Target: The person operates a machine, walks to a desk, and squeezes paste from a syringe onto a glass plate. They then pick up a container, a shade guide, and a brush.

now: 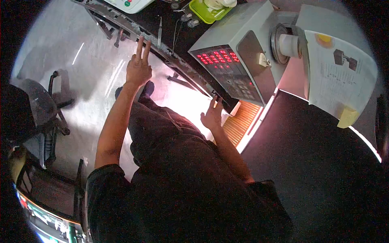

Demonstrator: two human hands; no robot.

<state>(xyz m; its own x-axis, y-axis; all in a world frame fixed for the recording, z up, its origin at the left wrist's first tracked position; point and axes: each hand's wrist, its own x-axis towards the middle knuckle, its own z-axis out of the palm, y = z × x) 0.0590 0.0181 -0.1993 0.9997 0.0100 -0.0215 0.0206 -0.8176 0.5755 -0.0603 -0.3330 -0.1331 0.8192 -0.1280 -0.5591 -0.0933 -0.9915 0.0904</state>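
Note:
My left hand (pixel 139 69) is raised by the long edge of a dark worktable (pixel 186 73), two fingers stretched out with their tips right at the edge. Nothing shows in it. Further along the same edge, my right hand (pixel 212 115) has its fingers apart and pointing at the table's corner, near a grey machine (pixel 251 60) with red number displays. It holds nothing visible. A slim pointed tool like tweezers (pixel 160 32) lies on the tabletop just beyond my left fingertips.
A bright green tray (pixel 206 15) with white material sits at the back. Beside the machine's spool (pixel 288 45) hangs a printed sheet (pixel 340 69) with a yellow sticky note. An orange ribbed panel (pixel 243 121) lies below the machine. An office chair (pixel 40 109) stands at left.

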